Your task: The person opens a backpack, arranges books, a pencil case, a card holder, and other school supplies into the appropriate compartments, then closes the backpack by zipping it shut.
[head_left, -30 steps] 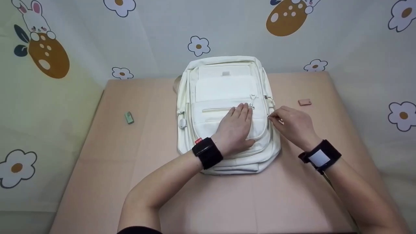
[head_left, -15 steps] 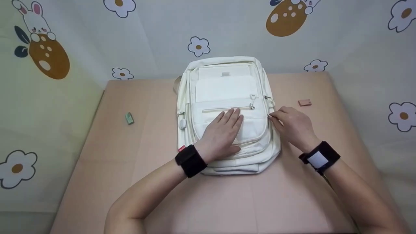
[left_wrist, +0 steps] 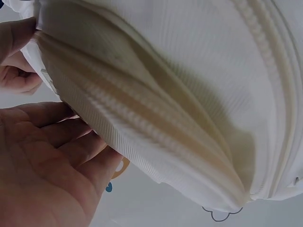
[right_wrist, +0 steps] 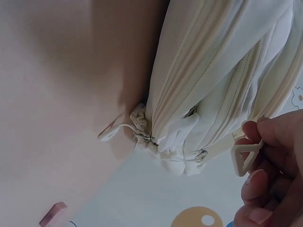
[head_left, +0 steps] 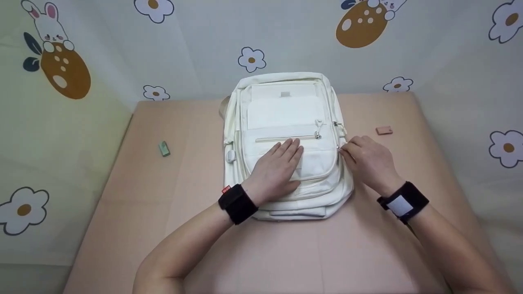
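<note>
A white backpack [head_left: 284, 112] lies on the table with its front facing up. My left hand [head_left: 273, 173] rests on its lower front, fingers straight, just below a short horizontal zipper [head_left: 286, 139]. At the pack's right side, my right hand [head_left: 367, 163] pinches a zipper pull between thumb and forefinger. The pull's pale loop [right_wrist: 240, 165] hangs beside the curled fingers in the right wrist view. Seen from the left wrist, an open fold of fabric with zipper teeth [left_wrist: 137, 118] runs past the left fingers [left_wrist: 94, 156].
The pinkish table [head_left: 196, 253] bears a green eraser-like block [head_left: 164, 149] left of the pack and a pink one [head_left: 384, 130] to its right. A patterned curtain [head_left: 204, 49] stands behind. Another zipper cord [right_wrist: 113, 130] hangs at the pack's side.
My left hand has slid left and toward me across the pack's front, uncovering the end of the short zipper. The right hand has shifted slightly toward me, still pinching the pull.
</note>
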A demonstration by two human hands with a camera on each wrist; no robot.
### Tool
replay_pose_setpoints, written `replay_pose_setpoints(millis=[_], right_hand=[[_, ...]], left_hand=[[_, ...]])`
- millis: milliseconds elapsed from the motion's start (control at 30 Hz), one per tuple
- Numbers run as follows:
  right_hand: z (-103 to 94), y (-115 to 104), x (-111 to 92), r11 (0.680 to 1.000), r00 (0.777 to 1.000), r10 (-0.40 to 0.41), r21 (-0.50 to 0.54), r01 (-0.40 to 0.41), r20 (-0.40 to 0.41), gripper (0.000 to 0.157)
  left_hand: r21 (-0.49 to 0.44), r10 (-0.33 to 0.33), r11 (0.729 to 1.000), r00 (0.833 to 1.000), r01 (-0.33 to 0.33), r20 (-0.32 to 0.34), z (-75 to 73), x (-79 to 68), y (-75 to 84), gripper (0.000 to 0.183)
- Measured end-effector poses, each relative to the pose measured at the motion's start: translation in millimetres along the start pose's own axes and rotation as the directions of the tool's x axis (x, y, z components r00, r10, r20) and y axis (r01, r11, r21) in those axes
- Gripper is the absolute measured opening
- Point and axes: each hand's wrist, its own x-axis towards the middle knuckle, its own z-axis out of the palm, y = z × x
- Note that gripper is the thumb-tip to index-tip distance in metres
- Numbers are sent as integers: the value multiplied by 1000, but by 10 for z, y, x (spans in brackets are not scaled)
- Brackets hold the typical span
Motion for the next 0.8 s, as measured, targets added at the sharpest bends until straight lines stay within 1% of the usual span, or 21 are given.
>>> replay_pose_setpoints(millis=[267,433,633,733,800], right_hand=[[-51,-83,-90,998,998,-60,-27,61,3,10],[-78,-210,-173,997,997,-75,-30,75,-4,8],[-68,-373,-257,994,994,-108,-19,108,-6,11],[-59,-413,-281,993,993,-117,-9,117,4,11],[-55,-419,-287,994,994,-109,-3,109,6,10]], left_hand=[[-8,-6,1000,1000,6,-7,14,-1,2,88],[2,-4,1000,1000,4,-1,14,6,10,88],[12,-7,1000,1000,7,3,23,11,13,88],[12,-10,1000,1000,10,4,27,10,10,88],[6,-9,1000,1000,9,6,28,7,7,88]])
